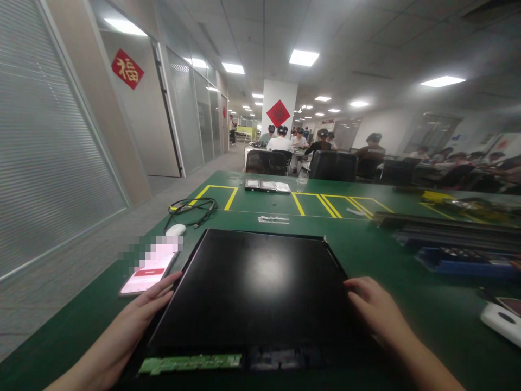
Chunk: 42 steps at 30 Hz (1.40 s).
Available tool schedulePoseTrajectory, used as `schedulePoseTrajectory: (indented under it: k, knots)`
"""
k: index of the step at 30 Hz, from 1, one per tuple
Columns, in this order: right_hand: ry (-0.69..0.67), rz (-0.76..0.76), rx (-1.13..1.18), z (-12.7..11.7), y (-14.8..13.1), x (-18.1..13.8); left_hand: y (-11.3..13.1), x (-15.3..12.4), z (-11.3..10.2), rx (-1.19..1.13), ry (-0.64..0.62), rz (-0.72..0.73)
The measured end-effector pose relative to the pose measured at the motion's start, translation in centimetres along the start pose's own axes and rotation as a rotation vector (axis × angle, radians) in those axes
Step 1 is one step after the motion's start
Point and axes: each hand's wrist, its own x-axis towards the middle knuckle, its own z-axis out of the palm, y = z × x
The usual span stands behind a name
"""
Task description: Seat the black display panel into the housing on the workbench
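1. Nearest is a green circuit strip (189, 364), lying along the near edge of a black panel (252, 288).
2. The black panel lies flat on the green desk (427, 320), straight ahead, between both hands.
3. The left hand (152, 301) lies against the panel's left edge with its fingers stretched out, open and not closed round anything.
4. The right hand (372, 309) rests on the panel's right edge with its fingers bent. Whether it grips the edge cannot be told.
5. A phone (148, 271) with a pink screen lies just beside the left hand, left of the panel.
6. A white device (500, 321) sits at the right, well apart from the right hand.
7. Past the phone are a white mouse (176, 230) and a coiled black cable (193, 207).
8. A blue tray (459, 259) lies to the right, beyond the panel.
9. Yellow tape lines (321, 205) mark the far part of the desk, with small trays (267, 185) at its far edge.
10. Black chairs (334, 165) stand behind the desk. Beyond them seated people (280, 142) work at other tables.
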Motion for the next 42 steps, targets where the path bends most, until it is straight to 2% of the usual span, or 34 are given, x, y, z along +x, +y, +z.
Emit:
schedulePoseTrajectory:
  k: [3,7,10,17,27,42]
  knots:
    - [-0.026,0.017,-0.016,-0.1,-0.1,0.0,-0.4,0.8,-0.8,0.019,-0.041,0.035]
    - [-0.035,0.017,-0.027,-0.1,0.0,-0.1,-1.2,2.8,-2.7,0.109,-0.164,0.125]
    - [-0.034,0.004,-0.031,0.0,0.1,0.0,-1.5,3.4,-3.4,0.161,-0.173,0.139]
    - [-0.058,0.006,-0.06,0.0,0.1,0.1,-1.2,2.7,-3.0,0.189,-0.178,0.134]
    - [-0.064,0.013,-0.066,-0.1,-0.4,-0.1,-1.1,1.4,-2.4,0.133,-0.158,0.235]
    - [-0.071,0.012,-0.06,0.1,0.1,0.0,-1.1,2.6,-3.6,0.155,-0.273,0.298]
